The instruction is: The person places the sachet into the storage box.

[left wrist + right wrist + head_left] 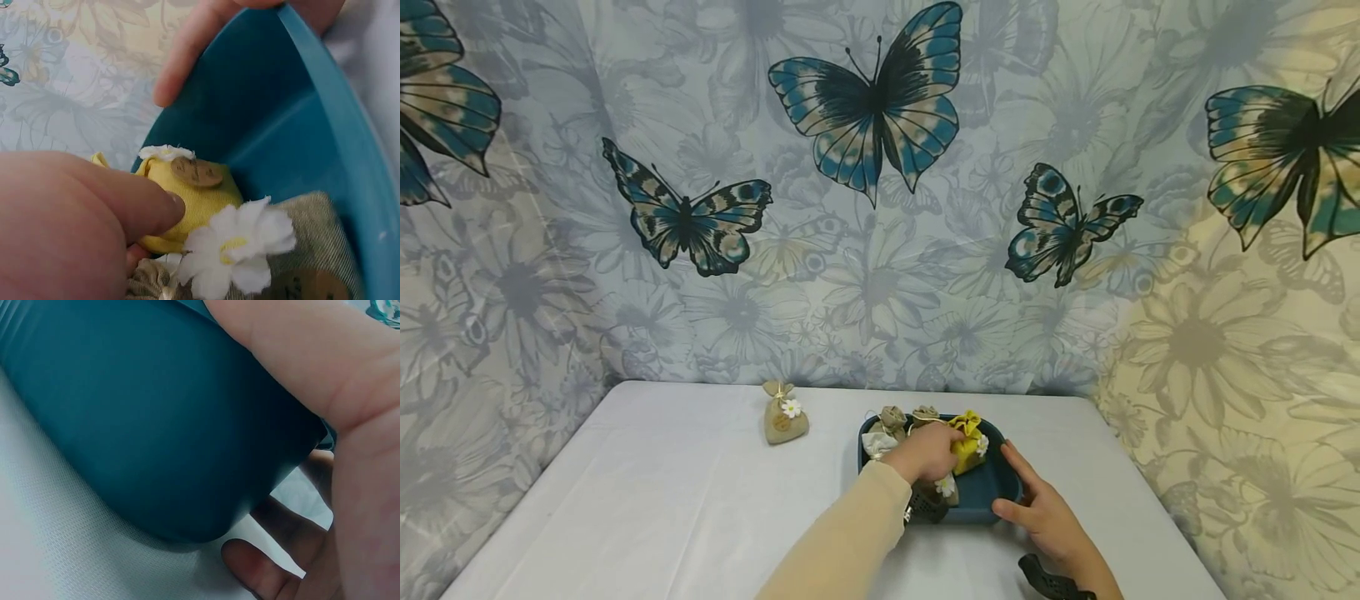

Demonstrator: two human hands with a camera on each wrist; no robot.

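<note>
My left hand [927, 452] reaches into a blue plastic basin [977, 511] and pinches a yellow drawstring pouch [967, 454] between thumb and fingers. A white flower and a round brown tag [197, 172] decorate that pouch in the left wrist view. Beside it lies a burlap pouch [319, 231] bearing a white flower [240, 247]. At the basin's right end my right hand [1041, 510] holds the wall, its thumb at the front rim and its fingers spread round the outside. More beige pouches [891, 421] and a whitish pouch [877, 444] fill the basin's left part, partly hidden by my left hand.
One burlap pouch [786, 419] with a white flower stands alone on the white tablecloth [647, 492], left of the basin. Behind the table hangs a butterfly-print cloth [880, 333]. A black strap [1048, 577] circles my right wrist.
</note>
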